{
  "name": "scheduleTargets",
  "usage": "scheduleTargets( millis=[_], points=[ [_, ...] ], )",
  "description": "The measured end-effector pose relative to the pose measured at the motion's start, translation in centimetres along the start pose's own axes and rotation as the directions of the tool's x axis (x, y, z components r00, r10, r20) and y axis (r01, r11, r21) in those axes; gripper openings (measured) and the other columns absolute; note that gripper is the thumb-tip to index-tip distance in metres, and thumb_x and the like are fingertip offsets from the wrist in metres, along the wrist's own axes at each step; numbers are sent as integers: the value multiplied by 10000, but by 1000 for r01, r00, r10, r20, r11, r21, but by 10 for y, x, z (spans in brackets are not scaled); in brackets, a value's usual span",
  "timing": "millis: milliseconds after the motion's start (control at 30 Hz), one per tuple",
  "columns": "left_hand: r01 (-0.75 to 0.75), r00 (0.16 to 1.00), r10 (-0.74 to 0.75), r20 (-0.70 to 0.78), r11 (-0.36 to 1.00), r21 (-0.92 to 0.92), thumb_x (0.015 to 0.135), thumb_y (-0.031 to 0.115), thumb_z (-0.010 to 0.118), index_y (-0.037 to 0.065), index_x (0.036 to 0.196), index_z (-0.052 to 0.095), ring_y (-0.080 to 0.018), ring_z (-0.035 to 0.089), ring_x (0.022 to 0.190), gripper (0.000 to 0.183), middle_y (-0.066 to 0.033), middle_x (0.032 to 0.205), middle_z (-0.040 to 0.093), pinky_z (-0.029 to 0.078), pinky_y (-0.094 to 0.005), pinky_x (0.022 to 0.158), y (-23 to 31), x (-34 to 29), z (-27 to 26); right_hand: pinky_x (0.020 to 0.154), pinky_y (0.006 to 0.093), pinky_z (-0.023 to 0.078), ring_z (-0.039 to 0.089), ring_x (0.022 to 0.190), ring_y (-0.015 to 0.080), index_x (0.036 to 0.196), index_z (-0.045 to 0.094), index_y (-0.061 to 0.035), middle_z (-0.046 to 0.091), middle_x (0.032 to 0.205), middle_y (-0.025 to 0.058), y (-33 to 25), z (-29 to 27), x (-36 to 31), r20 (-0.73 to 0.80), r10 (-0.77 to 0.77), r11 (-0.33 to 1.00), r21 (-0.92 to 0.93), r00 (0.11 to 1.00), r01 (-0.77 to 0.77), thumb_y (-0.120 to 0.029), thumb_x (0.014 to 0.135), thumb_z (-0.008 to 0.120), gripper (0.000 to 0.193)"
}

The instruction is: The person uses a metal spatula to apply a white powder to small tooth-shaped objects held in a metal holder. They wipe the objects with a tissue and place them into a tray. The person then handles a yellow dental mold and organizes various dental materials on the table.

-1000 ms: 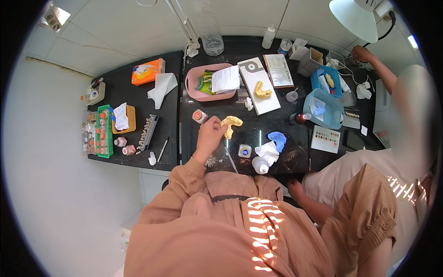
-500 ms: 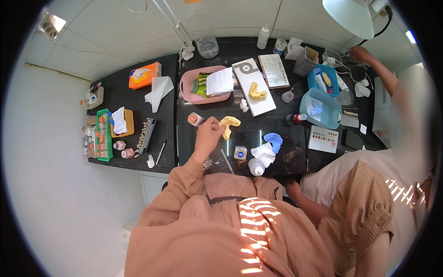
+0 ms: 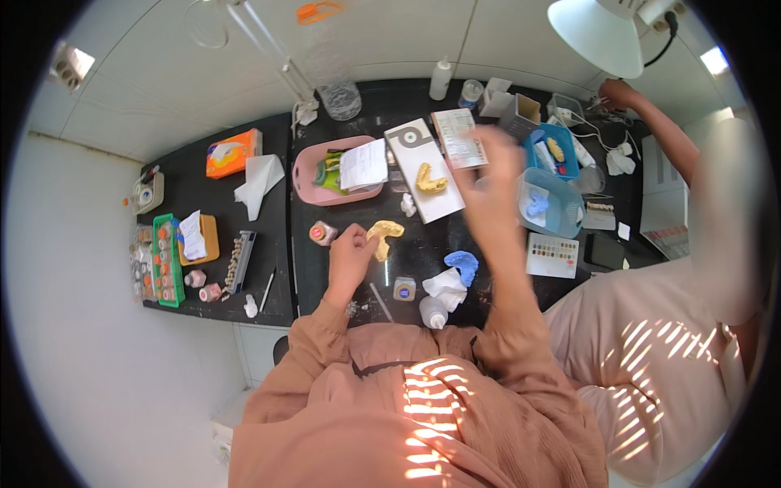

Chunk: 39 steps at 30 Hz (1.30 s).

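1. Yellow dental cast [image 3: 386, 235] is lying against the left hand [image 3: 350, 256], whose fingers are pinching its left end; the right hand [image 3: 488, 175] is hovering well to its right.
2. Blur is smearing the right hand; I cannot tell its grip.
3. Black surface [image 3: 431, 244] is carrying a blue mould [image 3: 464, 266] toward its front edge, a pink basket [image 3: 302, 179] toward its back edge.
4. White lamp [image 3: 600, 39] is hanging near the back right corner.

Head-worn fisheye view, looking down, black tabletop [image 3: 416, 254] near
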State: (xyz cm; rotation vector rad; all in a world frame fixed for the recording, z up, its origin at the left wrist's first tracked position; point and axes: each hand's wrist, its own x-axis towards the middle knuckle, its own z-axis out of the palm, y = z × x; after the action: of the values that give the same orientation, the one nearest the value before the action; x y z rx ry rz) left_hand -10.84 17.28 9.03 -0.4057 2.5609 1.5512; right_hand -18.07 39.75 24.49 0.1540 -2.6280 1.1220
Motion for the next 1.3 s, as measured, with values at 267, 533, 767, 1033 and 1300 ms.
scheduleTargets(
  millis=[267,533,767,1033,1300],
  points=[
    [44,999,-42,27,995,-93,870,124,688,3,794,541,-43,385,539,204,9,563,476,329,-248,496,-9,11,4,843,414,454,557,1037,291,1047,601,-13,593,1067,140,109,127,-9,185,54,856,-515,981,50,-237,706,770,442],
    [79,997,-76,29,991,-108,890,120,676,6,804,536,-36,364,545,200,31,572,466,308,-242,491,-15,18,2,827,442,475,598,927,342,959,641,-4,633,949,154,108,55,19,20,31,966,-258,999,-25,-239,768,740,319],
    [32,997,-25,75,994,-100,892,119,679,0,800,536,-30,378,555,208,31,584,477,320,-234,498,-6,23,11,806,419,492,632,929,326,1146,635,2,649,996,168,269,-121,110,447,65,970,-237,892,48,-208,876,677,344],
    [66,997,-61,45,990,-123,899,119,675,2,807,535,-25,372,556,204,38,594,470,311,-227,500,-6,18,6,808,354,497,619,967,253,1203,673,-185,615,987,71,271,-144,171,857,-213,871,-51,470,488,-176,870,689,334],
    [58,998,-55,30,993,-106,917,150,657,34,813,537,-19,416,532,197,44,614,531,339,-203,482,-22,14,-4,846,363,500,631,1013,249,1095,681,-141,625,1102,40,284,-129,161,853,-287,818,-19,436,575,-79,797,709,306]
  ],
)
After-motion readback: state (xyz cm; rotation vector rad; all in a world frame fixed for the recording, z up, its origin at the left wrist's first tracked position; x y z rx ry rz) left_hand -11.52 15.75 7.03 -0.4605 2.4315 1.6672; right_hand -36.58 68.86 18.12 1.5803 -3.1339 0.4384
